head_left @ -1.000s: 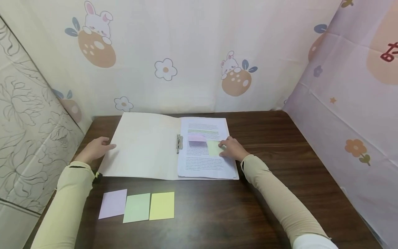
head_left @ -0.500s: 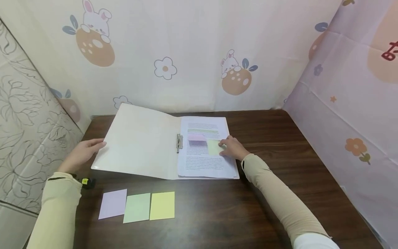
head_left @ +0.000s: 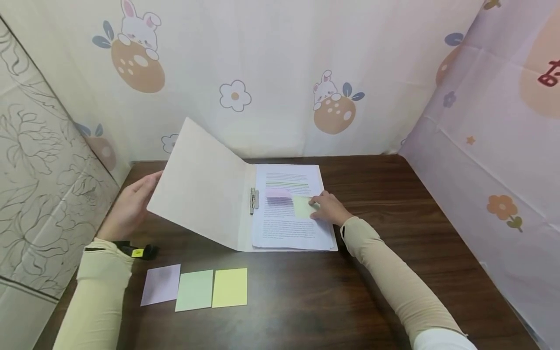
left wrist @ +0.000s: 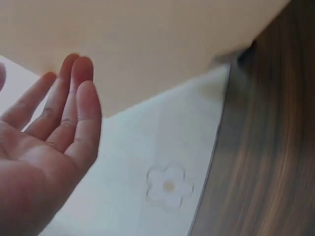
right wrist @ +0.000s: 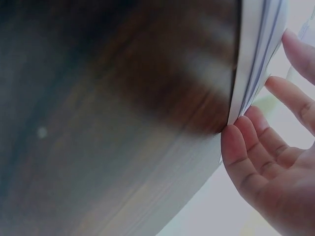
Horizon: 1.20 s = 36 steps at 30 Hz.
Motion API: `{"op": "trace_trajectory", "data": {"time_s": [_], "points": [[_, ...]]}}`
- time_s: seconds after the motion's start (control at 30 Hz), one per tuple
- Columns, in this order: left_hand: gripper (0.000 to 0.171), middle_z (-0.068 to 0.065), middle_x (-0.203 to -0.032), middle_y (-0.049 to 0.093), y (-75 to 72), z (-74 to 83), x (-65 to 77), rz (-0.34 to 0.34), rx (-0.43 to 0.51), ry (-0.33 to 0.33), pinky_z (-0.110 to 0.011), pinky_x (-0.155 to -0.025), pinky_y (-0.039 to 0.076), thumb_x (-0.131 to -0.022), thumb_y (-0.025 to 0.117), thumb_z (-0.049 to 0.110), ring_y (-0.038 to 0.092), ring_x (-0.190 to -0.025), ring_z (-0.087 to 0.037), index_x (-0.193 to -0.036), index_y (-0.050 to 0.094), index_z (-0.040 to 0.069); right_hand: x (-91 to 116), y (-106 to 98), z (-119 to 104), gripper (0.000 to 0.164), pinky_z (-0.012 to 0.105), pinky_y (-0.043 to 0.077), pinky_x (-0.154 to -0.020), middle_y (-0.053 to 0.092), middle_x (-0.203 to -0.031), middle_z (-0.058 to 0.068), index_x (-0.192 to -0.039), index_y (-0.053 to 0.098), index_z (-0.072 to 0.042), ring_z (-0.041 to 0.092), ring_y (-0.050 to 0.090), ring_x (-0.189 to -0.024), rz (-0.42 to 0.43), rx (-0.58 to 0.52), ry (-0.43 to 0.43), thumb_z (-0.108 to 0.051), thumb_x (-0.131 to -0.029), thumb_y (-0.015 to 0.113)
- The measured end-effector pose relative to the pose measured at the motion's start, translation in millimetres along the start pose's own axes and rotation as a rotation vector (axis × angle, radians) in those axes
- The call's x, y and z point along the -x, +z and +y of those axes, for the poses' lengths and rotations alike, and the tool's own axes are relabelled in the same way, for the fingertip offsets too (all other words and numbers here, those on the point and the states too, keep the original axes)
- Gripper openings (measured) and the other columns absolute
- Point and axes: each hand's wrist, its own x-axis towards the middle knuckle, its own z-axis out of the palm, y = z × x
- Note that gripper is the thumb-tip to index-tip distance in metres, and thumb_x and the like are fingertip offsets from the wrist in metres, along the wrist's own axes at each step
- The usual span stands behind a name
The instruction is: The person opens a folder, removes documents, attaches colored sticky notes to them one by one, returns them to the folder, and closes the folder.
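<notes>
A white folder lies on the table, its left cover (head_left: 199, 189) lifted at a slant. My left hand (head_left: 129, 209) is at the cover's outer edge, with its fingertips partly behind it. In the left wrist view, the fingers (left wrist: 88, 105) are extended, near or against the cover's underside. On the folder's right half lie printed sheets (head_left: 288, 233) beside a metal clip (head_left: 252, 201). A pink sticky note (head_left: 278, 193) and a pale green one (head_left: 301, 207) are on the top sheet. My right hand (head_left: 330, 209) rests on the sheets' right edge, touching the green note.
A purple square note (head_left: 160, 285), a green one (head_left: 194, 290) and a yellow one (head_left: 229, 288) lie in a row in front of the folder. Patterned curtains (head_left: 271, 131) hang behind the dark wooden table (head_left: 306, 301).
The folder's left cover has risen from nearly flat to a steep slant. My left hand has taken its edge and come up with it. The right hand stays in place.
</notes>
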Motion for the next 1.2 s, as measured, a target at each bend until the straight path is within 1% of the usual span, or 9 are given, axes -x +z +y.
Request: {"op": "trace_trajectory", "data": {"time_s": [0.13,0.37,0.47,0.63,0.77,0.9,1.03,1.1,1.2], "points": [[0.063,0.011,-0.114,0.064,25.9,-1.1,-9.3,0.015,0.08,0.033,-0.022,-0.076,0.055,-0.101,0.043,0.045,0.061,-0.097,-0.003,-0.148,0.039,0.004,-1.7,2.2,0.0,0.044,0.048,0.043,-0.095,0.052,-0.125,0.022,-0.125,0.064,-0.004,0.035,0.047,-0.114,0.004,0.005,0.002,-0.021,-0.085,0.073],[0.055,0.023,-0.109,0.063,66.8,-8.0,-26.3,0.065,-0.163,0.049,-0.018,-0.081,0.049,-0.102,0.043,0.043,0.058,-0.098,0.002,-0.138,0.053,0.002,-2.3,3.6,-2.0,0.044,0.047,0.042,-0.095,0.052,-0.125,0.02,-0.126,0.063,-0.005,0.034,0.047,-0.113,-0.003,0.002,0.012,-0.02,-0.086,0.073],[0.051,0.012,-0.114,0.065,80.8,-13.1,-33.5,0.044,-0.165,0.064,-0.019,-0.084,0.049,-0.103,0.044,0.036,0.059,-0.099,0.0,-0.135,0.053,-0.003,-1.7,2.9,-3.9,0.043,0.047,0.042,-0.095,0.052,-0.124,0.02,-0.125,0.063,-0.004,0.034,0.047,-0.113,-0.004,0.003,0.005,-0.019,-0.086,0.073],[0.05,-0.012,-0.14,0.056,104.5,-25.3,-45.1,-0.043,-0.209,0.064,-0.04,-0.103,0.047,-0.103,0.045,0.036,0.057,-0.122,-0.016,-0.142,0.049,0.005,-3.2,-0.2,-4.8,0.043,0.047,0.043,-0.095,0.052,-0.123,0.021,-0.124,0.064,-0.004,0.034,0.048,-0.112,0.004,0.021,-0.014,-0.02,-0.086,0.074],[0.051,-0.012,-0.147,0.05,126.9,-37.6,-56.3,-0.118,-0.281,0.06,-0.049,-0.111,0.037,-0.101,0.051,0.037,0.047,-0.136,-0.029,-0.146,0.046,0.013,-4.4,-4.1,-2.3,0.043,0.046,0.043,-0.093,0.053,-0.121,0.02,-0.124,0.065,-0.005,0.033,0.049,-0.109,0.007,0.019,-0.034,-0.021,-0.086,0.073],[0.052,-0.013,-0.148,0.048,146.8,-47.0,-64.3,-0.153,-0.443,0.04,-0.051,-0.112,0.037,-0.099,0.055,0.033,0.044,-0.138,-0.033,-0.146,0.045,0.013,-2.2,-6.2,5.5,0.034,0.045,0.046,-0.088,0.056,-0.116,0.02,-0.122,0.066,-0.003,0.031,0.054,-0.104,0.026,-0.034,-0.059,-0.019,-0.091,0.065],[0.057,-0.019,-0.151,0.042,159.6,-56.1,-71.1,-0.189,-0.677,-0.013,-0.053,-0.115,0.031,-0.099,0.053,0.035,0.036,-0.142,-0.037,-0.146,0.042,0.006,2.5,-7.6,16.2,0.031,0.044,0.049,-0.083,0.061,-0.114,0.021,-0.121,0.065,-0.001,0.031,0.059,-0.098,0.124,-0.171,-0.035,-0.019,-0.1,0.05],[0.062,-0.022,-0.153,0.037,164.2,-60.2,-74.5,-0.217,-0.765,-0.048,-0.053,-0.116,0.028,-0.099,0.052,0.036,0.032,-0.144,-0.038,-0.147,0.038,0.0,5.3,-9.6,20.0,0.037,0.047,0.05,-0.086,0.061,-0.119,0.024,-0.126,0.062,0.001,0.035,0.059,-0.103,0.185,-0.251,-0.019,-0.023,-0.104,0.044],[0.069,-0.023,-0.156,0.031,170.7,-62.4,-78.1,-0.25,-0.857,-0.094,-0.052,-0.118,0.025,-0.098,0.055,0.038,0.028,-0.145,-0.04,-0.148,0.034,-0.003,8.3,-14.5,23.5,0.053,0.053,0.044,-0.101,0.054,-0.134,0.026,-0.137,0.051,0.002,0.04,0.052,-0.124,0.227,-0.363,0.005,-0.036,-0.106,0.032]]}}
